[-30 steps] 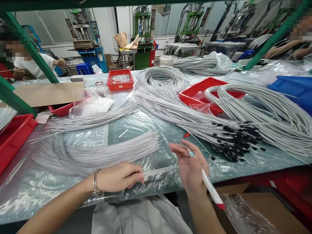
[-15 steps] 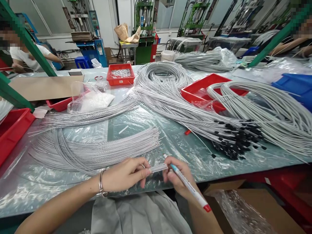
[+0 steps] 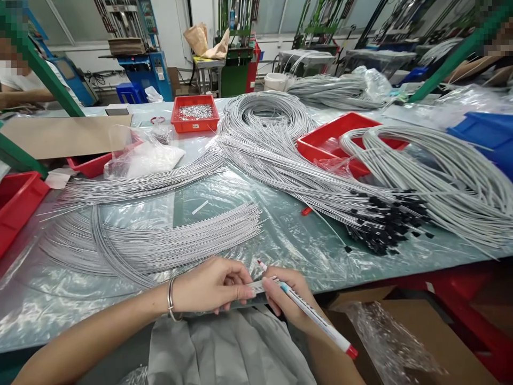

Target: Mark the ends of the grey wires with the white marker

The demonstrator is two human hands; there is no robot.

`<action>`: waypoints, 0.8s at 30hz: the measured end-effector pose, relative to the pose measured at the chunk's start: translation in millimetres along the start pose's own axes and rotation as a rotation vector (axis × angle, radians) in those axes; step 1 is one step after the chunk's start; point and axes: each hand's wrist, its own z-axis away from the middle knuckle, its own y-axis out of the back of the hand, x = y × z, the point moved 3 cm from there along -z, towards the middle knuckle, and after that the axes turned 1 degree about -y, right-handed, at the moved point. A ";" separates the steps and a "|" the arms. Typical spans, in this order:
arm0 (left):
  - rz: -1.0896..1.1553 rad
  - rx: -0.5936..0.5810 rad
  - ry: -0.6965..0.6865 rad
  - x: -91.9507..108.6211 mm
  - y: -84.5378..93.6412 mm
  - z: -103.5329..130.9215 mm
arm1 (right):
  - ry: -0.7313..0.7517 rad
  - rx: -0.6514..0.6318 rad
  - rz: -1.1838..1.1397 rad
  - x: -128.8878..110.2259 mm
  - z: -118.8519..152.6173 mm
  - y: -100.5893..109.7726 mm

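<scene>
My left hand (image 3: 218, 283), with a metal bangle at the wrist, is closed on a small bundle of grey wires (image 3: 257, 287) near the table's front edge. In my right hand (image 3: 286, 294) lies a white marker (image 3: 315, 315) with a red end, its red tip pointing up and left past my fingers. The fingers of this hand also touch the ends of the bundle. Behind my left hand, a wide fan of grey wires (image 3: 180, 243) lies on the plastic-covered table (image 3: 280, 235).
Wires with black ends (image 3: 388, 219) and a large coil (image 3: 441, 171) lie at the right. Red trays (image 3: 195, 126) and a plastic bag (image 3: 154, 158) stand farther back. An open cardboard box (image 3: 425, 342) is below right. A person's arm (image 3: 28, 97) shows far left.
The marker's red tip has come into sight beyond my right fingers, and its rear end has shifted right and down. My two hands are closer together. The whole view has shifted slightly.
</scene>
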 end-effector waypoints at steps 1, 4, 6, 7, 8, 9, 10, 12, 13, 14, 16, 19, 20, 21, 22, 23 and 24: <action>-0.019 0.004 0.001 0.7 -0.1 0.3 | 0.011 -0.005 0.001 0.9 0.1 -0.2; -0.040 -0.007 0.009 3.0 -0.1 0.3 | 0.019 -0.015 -0.004 4.2 0.9 -1.1; -0.039 -0.049 0.021 3.9 -0.9 -0.8 | 0.008 -0.008 0.006 6.1 1.1 -1.4; -0.047 -0.075 0.024 4.2 -1.8 -1.6 | 0.002 -0.004 0.014 6.9 1.0 -1.5; -0.061 -0.094 0.023 4.2 -2.8 -2.5 | -0.002 0.000 0.023 7.5 0.6 -1.5; -0.075 -0.105 0.019 4.1 -3.8 -3.4 | -0.003 0.004 0.029 8.1 0.2 -1.5; -0.087 -0.106 0.011 3.8 -4.8 -4.3 | -0.003 0.008 0.035 8.8 -0.4 -1.3; -0.103 -0.082 -0.002 3.0 -5.9 -5.7 | 0.009 0.034 0.061 10.2 -1.2 -0.4; -0.107 -0.066 -0.005 2.8 -5.8 -6.1 | 0.028 0.068 0.077 10.7 -1.3 0.7; -0.108 -0.050 -0.006 3.2 -5.2 -6.3 | 0.061 0.126 0.097 11.0 -0.9 2.3; -0.104 -0.023 -0.008 5.9 -2.8 -6.2 | 0.168 0.300 0.144 10.3 1.6 5.9; -0.048 0.004 -0.017 14.0 2.3 -6.4 | 0.346 0.490 0.241 7.6 7.4 5.2; -0.023 0.009 -0.019 16.6 3.6 -6.9 | 0.380 0.509 0.267 6.8 8.7 2.9; 0.002 0.011 -0.019 18.8 4.5 -7.6 | 0.403 0.511 0.293 6.0 9.4 -0.1; 0.022 0.013 -0.018 20.4 5.1 -8.3 | 0.414 0.511 0.322 5.2 9.8 -3.2; 0.033 0.014 -0.017 21.4 5.2 -9.1 | 0.415 0.512 0.352 4.5 9.8 -6.2; 0.041 0.013 -0.018 22.0 5.0 -9.7 | 0.430 0.513 0.387 3.3 9.8 -9.2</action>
